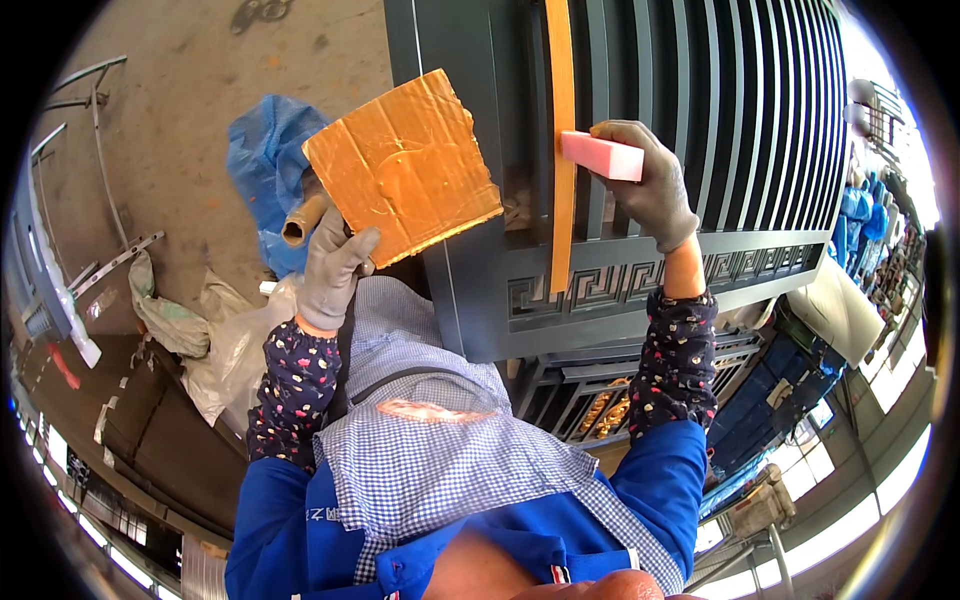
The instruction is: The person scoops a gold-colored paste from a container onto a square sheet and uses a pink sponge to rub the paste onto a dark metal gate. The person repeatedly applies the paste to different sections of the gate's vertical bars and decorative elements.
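My left hand [335, 262], in a grey glove, grips the lower left corner of a square cardboard piece [405, 165] coated with gold-orange paint. In my gloved right hand [652, 180] is a pink foam block [600, 157] with a paler end. The block's left end meets a gold-orange strip [562, 90] that runs lengthwise along a dark grey metal gate panel [470, 290]. Vertical slats [740, 110] fill the panel to the right of the strip, and a Greek-key pattern [640, 282] lines its near edge.
Blue plastic sheeting [262, 140] and a cardboard tube [303, 220] lie on the floor to the left. Crumpled pale sacks [175, 310] and metal frame pieces [105, 185] are farther left. Another dark panel with gold ornaments [608, 410] sits below the gate. A large pale roll [838, 310] stands at right.
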Motion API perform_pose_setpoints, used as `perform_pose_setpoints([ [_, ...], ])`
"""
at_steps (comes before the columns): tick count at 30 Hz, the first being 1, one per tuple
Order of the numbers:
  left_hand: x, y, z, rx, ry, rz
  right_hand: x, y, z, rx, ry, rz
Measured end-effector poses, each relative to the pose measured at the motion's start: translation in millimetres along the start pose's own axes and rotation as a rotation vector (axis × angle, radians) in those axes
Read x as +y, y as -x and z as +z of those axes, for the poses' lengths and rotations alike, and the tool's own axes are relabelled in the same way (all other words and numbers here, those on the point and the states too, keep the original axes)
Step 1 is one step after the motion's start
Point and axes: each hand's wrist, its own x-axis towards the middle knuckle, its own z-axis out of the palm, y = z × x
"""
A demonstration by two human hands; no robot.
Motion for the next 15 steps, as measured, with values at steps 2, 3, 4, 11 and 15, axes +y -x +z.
perform_pose_setpoints([
  [2, 4.9, 0.9, 7.0, 0.044, -0.01, 0.029, 4.9, 6.8, 2.6, -0.042, 0.05, -0.037],
  [3, 3.3, 1.3, 6.2, 0.043, -0.008, 0.028, 5.8, 11.5, 3.6, -0.064, 0.076, -0.056],
  [4, 1.5, 1.4, 4.2, 0.04, -0.007, 0.027, 2.0, 19.3, 4.0, -0.073, 0.086, -0.056],
  [11, -4.3, 2.1, -2.0, 0.0, 0.008, -0.004, 3.0, 98.8, 21.7, -0.204, 0.124, -0.015],
  [15, -6.2, 3.4, -1.3, -0.006, 0.02, 0.021, -1.1, 143.7, 33.3, -0.321, 0.098, 0.067],
])
